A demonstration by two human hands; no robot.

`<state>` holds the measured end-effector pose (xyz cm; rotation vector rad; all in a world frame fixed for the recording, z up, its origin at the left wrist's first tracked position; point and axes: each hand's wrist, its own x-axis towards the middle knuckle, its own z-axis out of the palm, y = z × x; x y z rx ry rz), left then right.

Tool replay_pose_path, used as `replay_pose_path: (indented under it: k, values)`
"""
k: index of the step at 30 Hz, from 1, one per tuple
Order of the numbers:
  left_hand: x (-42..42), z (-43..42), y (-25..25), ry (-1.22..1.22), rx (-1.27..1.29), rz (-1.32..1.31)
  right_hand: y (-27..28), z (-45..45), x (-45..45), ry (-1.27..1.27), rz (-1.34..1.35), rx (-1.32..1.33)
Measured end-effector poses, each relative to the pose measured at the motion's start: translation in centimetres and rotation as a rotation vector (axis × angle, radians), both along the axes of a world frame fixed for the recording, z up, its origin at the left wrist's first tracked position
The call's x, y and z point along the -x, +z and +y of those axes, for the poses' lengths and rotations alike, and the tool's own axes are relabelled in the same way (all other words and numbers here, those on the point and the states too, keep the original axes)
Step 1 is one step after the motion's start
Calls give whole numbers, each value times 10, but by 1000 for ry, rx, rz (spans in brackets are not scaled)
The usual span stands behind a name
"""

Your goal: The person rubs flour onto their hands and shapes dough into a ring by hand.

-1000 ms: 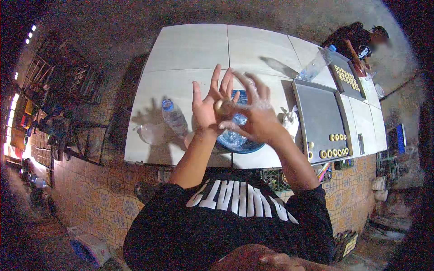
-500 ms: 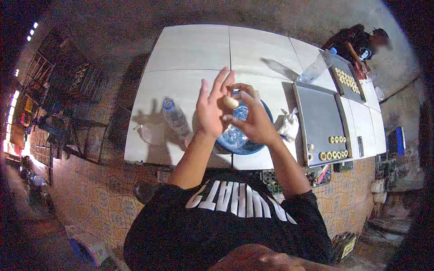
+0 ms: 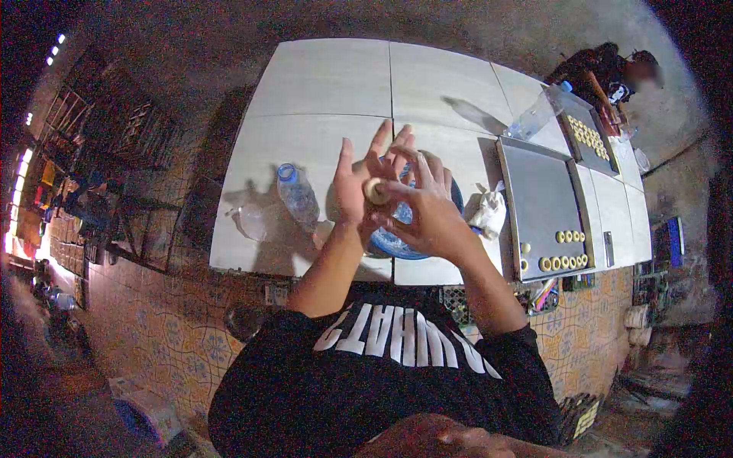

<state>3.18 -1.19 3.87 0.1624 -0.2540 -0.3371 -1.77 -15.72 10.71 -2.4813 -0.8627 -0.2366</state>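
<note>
A small pale dough piece (image 3: 375, 191), round with a dent or hole in its middle, lies on the palm of my left hand (image 3: 353, 187). The fingers of that hand are stretched out and spread. My right hand (image 3: 427, 200) is just to the right, its fingers curved, with a fingertip at the middle of the dough. Beneath both hands stands a blue bowl (image 3: 456, 200), partly hidden by them; whitish stuff shows inside it.
A clear bottle (image 3: 299, 202) and a clear plastic bag (image 3: 250, 221) are at the left. On the right lie a white cloth or bag (image 3: 489, 212) and a dark tray (image 3: 538, 183) with several dough rings. Farther off, a person (image 3: 599, 72) is beside another tray (image 3: 571, 126).
The dough has gone from an oval lump between my hands to lying flat on my left palm, showing a dented middle. My right hand has moved onto it.
</note>
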Motion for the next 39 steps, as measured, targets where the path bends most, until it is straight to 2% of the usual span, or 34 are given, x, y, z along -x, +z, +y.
replay_pose_path:
  k: [3, 8, 11, 15, 18, 20, 22, 25, 26, 30, 33, 34, 37, 38, 39]
  values:
    - [-1, 3, -2, 32, -39, -19, -6, -4, -3, -75, -190, 125]
    - [-2, 8, 5, 47, 8, -41, -5, -1, -1, 18, -167, 116]
    - [2, 10, 2, -1, -50, -10, -5, -1, -7, -87, -215, 86]
    - [3, 9, 5, -104, 159, 41, 0, 1, -1, 43, -169, 104]
    - [1, 10, -1, -36, -3, 1, -5, 0, -9, -63, -275, 109]
    - [-2, 10, -3, -4, -81, -56, -4, 6, -5, -33, -253, 73]
    - [0, 10, -1, -45, -33, -3, 1, 6, -2, 19, -225, 68]
    - [-5, 13, -14, -69, -24, 16, 0, -2, -11, -52, -257, 201]
    - [-9, 14, -21, -66, 14, 16, -5, -2, -14, -86, -261, 170]
    - [1, 8, 5, -14, 50, 156, 2, 3, -8, -7, -217, 98]
    - [-7, 13, -10, -100, 76, -21, -3, -3, -16, -79, -248, 183]
    - [-4, 14, -7, -62, 10, 61, -3, -1, -16, -88, -260, 126]
    - [0, 11, 8, 8, -102, 83, -3, 4, -10, 10, -215, 150]
    - [-4, 14, -4, -50, 12, 69, -4, 5, -11, 25, -212, 100]
    - [-4, 15, -4, -42, -19, 90, -4, 4, -13, 3, -228, 109]
